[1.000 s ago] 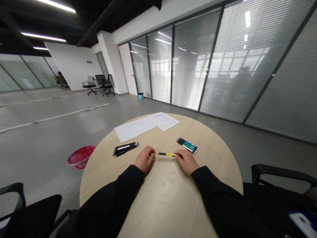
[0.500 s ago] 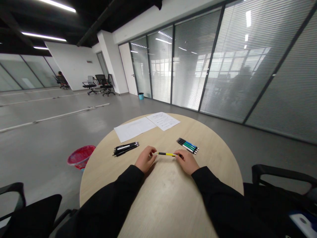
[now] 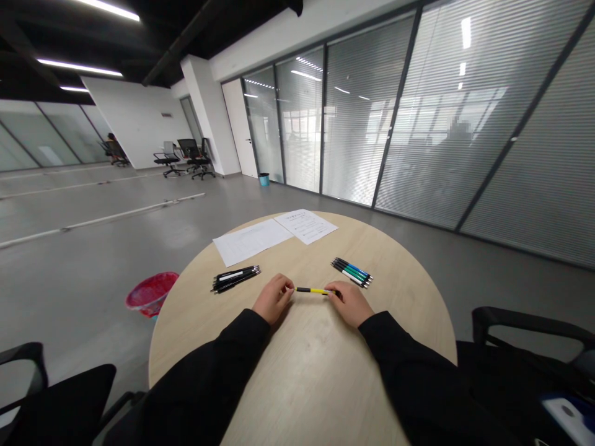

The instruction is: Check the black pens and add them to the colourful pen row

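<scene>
A yellow pen with a black grip (image 3: 310, 290) lies level between my two hands, just over the table (image 3: 320, 365). My left hand (image 3: 273, 300) pinches its tip between thumb and fingertips. At the other end my right hand (image 3: 348, 302) is closed on the pen's clip end, partly hiding it. To the left of my left hand is a bunch of black pens (image 3: 235, 279), one with a white part. Beyond my right hand lies a row of pens in blue, green and white (image 3: 352, 272), with black grips, side by side.
Two printed sheets lie at the table's far side, a left one (image 3: 251, 240) and a right one (image 3: 307, 227). A red-lined bin (image 3: 152, 293) stands on the floor at left. Chair armrests flank the table, one on the right (image 3: 530, 325).
My left fingertips have closed in on the pen's tip. My right hand keeps its hold at the clip end. The pens and papers lie as before.
</scene>
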`<state>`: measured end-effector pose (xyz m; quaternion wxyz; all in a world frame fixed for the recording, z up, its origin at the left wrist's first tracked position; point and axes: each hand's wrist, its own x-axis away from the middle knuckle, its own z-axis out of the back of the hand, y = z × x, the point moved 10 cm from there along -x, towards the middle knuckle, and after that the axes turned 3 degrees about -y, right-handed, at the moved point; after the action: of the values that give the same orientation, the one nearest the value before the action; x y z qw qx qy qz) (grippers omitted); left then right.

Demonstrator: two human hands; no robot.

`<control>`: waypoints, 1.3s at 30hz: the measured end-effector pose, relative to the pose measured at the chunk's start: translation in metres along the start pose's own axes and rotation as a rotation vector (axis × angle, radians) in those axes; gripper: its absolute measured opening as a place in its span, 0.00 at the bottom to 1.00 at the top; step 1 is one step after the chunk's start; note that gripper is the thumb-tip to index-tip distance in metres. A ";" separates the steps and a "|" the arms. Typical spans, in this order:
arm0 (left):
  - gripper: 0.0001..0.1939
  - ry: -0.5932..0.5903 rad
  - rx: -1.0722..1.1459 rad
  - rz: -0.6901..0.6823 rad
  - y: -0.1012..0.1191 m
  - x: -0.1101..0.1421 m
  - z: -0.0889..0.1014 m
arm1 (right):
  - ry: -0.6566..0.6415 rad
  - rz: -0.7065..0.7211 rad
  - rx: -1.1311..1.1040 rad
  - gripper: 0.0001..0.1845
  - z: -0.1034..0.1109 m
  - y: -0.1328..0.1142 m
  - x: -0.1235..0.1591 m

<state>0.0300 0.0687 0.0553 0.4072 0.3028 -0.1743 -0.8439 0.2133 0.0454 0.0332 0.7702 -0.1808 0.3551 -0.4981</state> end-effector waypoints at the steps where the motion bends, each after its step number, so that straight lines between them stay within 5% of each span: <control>1: 0.07 -0.002 0.001 0.000 0.000 0.000 0.000 | -0.006 0.001 0.012 0.08 -0.001 0.000 0.000; 13: 0.06 0.041 -0.155 0.078 -0.015 0.001 0.005 | 0.019 -0.023 0.044 0.07 0.001 0.005 0.000; 31: 0.18 -0.217 -0.704 0.083 -0.008 -0.004 -0.018 | 0.046 -0.026 0.046 0.07 0.002 0.007 0.000; 39: 0.18 -0.109 -0.396 0.156 -0.021 -0.003 -0.006 | 0.040 -0.020 0.044 0.07 0.003 0.004 -0.001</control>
<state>0.0232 0.0838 0.0401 0.5126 0.1562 -0.0498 -0.8428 0.2180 0.0477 0.0324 0.7617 -0.1573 0.3574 -0.5171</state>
